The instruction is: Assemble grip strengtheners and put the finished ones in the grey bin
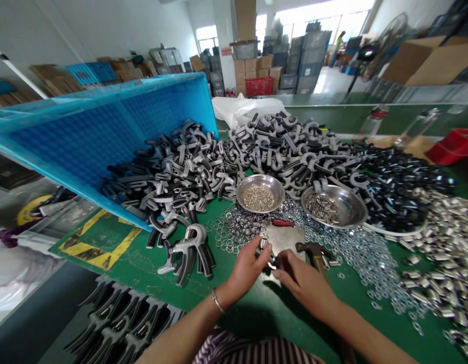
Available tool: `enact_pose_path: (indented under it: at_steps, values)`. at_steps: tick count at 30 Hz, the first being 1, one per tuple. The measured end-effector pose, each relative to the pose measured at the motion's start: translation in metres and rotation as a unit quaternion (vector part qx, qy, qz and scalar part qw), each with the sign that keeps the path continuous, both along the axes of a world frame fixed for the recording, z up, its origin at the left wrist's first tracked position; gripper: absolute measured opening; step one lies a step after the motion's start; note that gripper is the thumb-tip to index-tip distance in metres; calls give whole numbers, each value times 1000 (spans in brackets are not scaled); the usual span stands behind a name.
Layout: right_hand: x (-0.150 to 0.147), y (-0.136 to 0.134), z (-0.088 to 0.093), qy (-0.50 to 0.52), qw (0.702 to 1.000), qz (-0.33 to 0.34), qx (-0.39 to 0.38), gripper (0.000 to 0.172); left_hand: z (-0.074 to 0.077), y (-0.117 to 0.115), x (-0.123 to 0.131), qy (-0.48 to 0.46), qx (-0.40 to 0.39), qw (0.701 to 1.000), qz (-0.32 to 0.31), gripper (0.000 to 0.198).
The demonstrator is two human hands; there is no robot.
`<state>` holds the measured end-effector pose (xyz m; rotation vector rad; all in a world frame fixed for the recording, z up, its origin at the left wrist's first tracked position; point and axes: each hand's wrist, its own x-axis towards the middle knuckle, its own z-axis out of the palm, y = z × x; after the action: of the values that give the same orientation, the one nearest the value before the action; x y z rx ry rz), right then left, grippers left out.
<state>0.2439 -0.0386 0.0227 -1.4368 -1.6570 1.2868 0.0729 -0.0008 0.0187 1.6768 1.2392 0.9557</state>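
Note:
My left hand (249, 265), wearing a bracelet, is closed around a small shiny metal part (263, 243) that looks like a coiled spring. My right hand (300, 278) pinches a small black piece (278, 263) close against the left fingers. Fingers partly hide where the two parts meet. Both hands are over a flat metal plate (287, 237) on the green table. A hammer (313, 250) lies just right of the plate, and a red-handled tool (283, 222) lies at its far edge. Assembled grey-and-black hand grips (192, 247) sit to the left.
A tipped blue crate (150, 106) spills grip handles (188, 172) at left. Two metal bowls (243, 202) (360, 215) hold small parts. Washers (374, 258), metal cylinders (454, 247) and black parts (396, 182) are heaped at right. Finished grips (123, 323) lie below the table's left edge.

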Motion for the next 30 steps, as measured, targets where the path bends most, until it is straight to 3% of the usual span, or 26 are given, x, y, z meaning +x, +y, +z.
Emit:
enact_pose_path:
  at_steps: [2,4,5,7,8,10,12,16,21,23,25,26,28,30]
  values:
    - [-1,0,1,-10,999,-31,31,49,1,-2,1,-25,-11,1000,12,29]
    - [-4,-1,2,76,992,35,-94,59,3,-4,0,-14,5,1000,-10,28]
    - [-5,-2,3,121,975,79,-171,66,4,-4,0,3,18,999,-30,28]
    - [-5,-2,4,142,955,119,-233,74,5,-4,-2,43,35,997,-57,27]
    - [-5,-2,4,110,969,104,-196,71,5,-3,-2,52,33,997,-55,27]
    - [-2,0,4,4,999,26,-36,58,4,-2,0,33,3,999,-33,26]
    - [-1,2,4,-58,997,-21,50,51,4,-1,4,-20,-21,999,-19,24]
    - [1,5,6,37,989,60,-133,66,8,-1,10,-49,65,995,-50,18]
    - [4,5,6,43,998,-22,-26,46,7,-1,12,-34,87,996,-1,17]
    - [3,3,5,105,989,27,-100,53,7,-2,10,-18,114,993,-18,15]
    - [4,1,5,155,967,93,-181,66,7,-2,9,8,154,985,-76,11]
    - [5,1,5,155,964,105,-187,67,7,-2,9,16,160,983,-94,10]
    - [7,1,7,105,985,71,-114,57,5,-2,10,17,132,988,-72,12]
    - [7,1,7,38,999,-3,-5,47,3,-2,14,9,90,996,-5,17]
